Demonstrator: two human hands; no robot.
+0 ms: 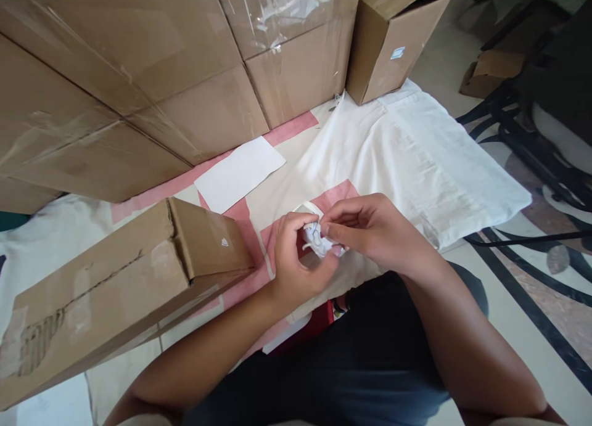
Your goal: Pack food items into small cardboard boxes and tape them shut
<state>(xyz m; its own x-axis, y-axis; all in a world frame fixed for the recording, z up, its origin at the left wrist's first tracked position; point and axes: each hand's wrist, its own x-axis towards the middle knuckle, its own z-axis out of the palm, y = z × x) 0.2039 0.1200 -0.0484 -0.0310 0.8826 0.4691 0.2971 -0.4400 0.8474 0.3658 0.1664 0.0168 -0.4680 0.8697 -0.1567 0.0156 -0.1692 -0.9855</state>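
Between my two hands is a small white bundle (316,238), crumpled, with a thin cord-like strand looping out of it; its exact kind does not show. My left hand (298,256) curls round it from the left, thumb and fingers closed against its sides. With thumb and fingertips pinched, my right hand (370,232) grips its upper right part. Just behind my left fingertips a pale curved edge (303,208) shows, mostly hidden by the hands.
Taped cardboard boxes (194,111) are stacked at the back. One closed carton (115,278) lies left, another box (388,44) stands back right. A white paper sheet (240,172) rests on the pink-and-cream cloth (333,155). A red object (322,321) shows by my legs; a black cable (522,241) runs right.
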